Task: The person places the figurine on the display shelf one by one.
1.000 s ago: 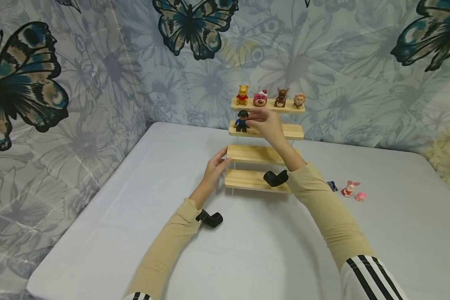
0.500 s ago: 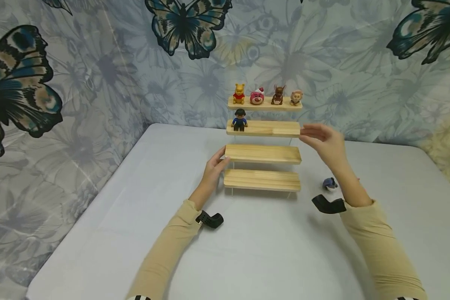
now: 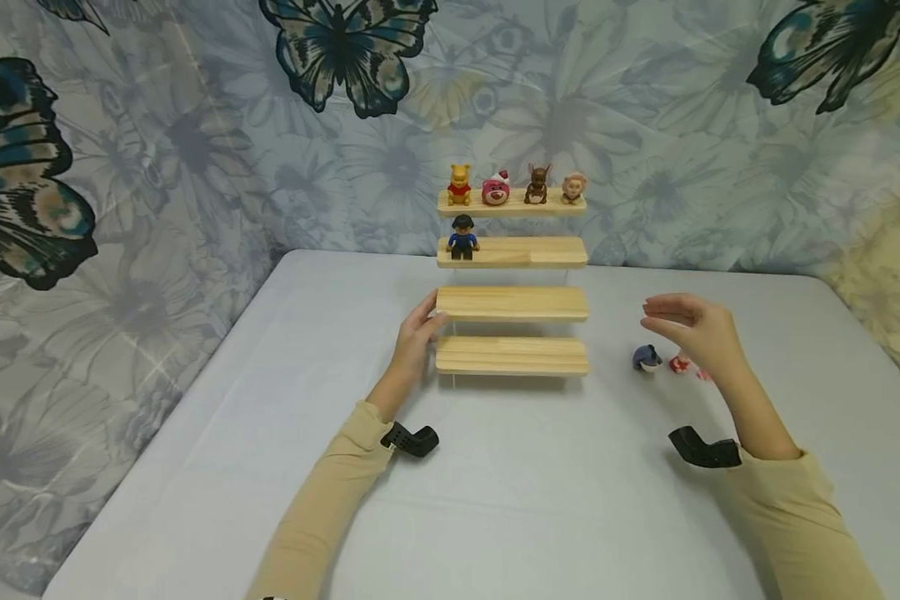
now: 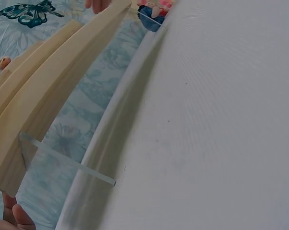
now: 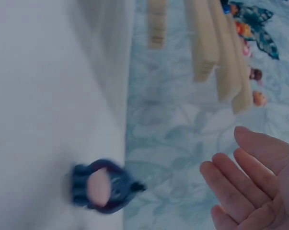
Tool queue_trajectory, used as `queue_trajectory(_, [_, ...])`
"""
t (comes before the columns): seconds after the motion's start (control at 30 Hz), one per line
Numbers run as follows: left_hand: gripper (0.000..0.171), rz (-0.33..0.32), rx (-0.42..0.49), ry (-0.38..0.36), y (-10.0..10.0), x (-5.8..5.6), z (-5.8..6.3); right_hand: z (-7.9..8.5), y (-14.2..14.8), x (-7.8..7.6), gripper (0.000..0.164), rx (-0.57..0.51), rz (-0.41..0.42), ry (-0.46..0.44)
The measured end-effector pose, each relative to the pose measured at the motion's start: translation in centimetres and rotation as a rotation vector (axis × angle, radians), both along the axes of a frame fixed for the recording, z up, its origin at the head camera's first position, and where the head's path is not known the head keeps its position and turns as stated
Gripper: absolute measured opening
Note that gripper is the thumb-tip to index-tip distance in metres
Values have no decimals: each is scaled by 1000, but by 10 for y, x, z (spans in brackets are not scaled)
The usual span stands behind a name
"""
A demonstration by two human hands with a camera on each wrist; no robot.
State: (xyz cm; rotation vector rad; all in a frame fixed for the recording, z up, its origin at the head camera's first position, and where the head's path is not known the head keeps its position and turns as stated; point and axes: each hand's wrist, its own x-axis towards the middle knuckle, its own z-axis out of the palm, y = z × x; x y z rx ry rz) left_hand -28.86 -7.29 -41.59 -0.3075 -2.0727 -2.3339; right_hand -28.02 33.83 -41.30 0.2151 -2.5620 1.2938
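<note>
A tiered wooden display shelf [image 3: 512,357] stands on the table. My left hand [image 3: 411,343] holds the left end of its second-lowest board [image 3: 512,304], thumb in front. To the right of the shelf my right hand [image 3: 703,335] is in the air, fingers apart from the thumb and nothing between them. Just below it on the table sit a blue donkey figurine [image 3: 647,358], a pink-and-red piglet figurine [image 3: 679,362] and a small pink figurine [image 3: 703,375], the last two partly hidden by the hand. The right wrist view shows the donkey [image 5: 106,187] beside the spread fingers [image 5: 230,189].
On the top board stand a yellow bear [image 3: 459,185], a pink bear head [image 3: 496,189], a brown figurine [image 3: 537,184] and a peach-faced figurine [image 3: 573,188]. A black-haired toy figure [image 3: 462,238] stands at the left of the board below. A patterned cloth backdrop [image 3: 390,175] closes off the back.
My right hand has let go of the black-haired toy figure, leaving it on the board, and moved right and down over the table figurines. The left hand keeps its hold on the shelf.
</note>
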Motion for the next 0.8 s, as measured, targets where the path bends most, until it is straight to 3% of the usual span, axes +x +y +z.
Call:
queue_trajectory(0.13, [52, 7, 44, -5, -1, 2, 1, 27, -20, 33, 39, 146, 14, -37])
queue_trajectory(0.27, [51, -20, 44, -21, -1, 3, -3, 31, -22, 50, 37, 284, 56, -36])
queue_trajectory(0.43, [51, -34, 37, -17, -1, 3, -7, 26, -17, 56, 35, 311, 69, -49])
queue_trajectory(0.63, [53, -14, 59, -3, -2, 0, -5, 29, -22, 51, 33, 355, 78, -23])
queue_trajectory(0.8, [53, -31, 54, -11, -2, 0, -3, 30, -25, 49, 37, 439, 132, -23])
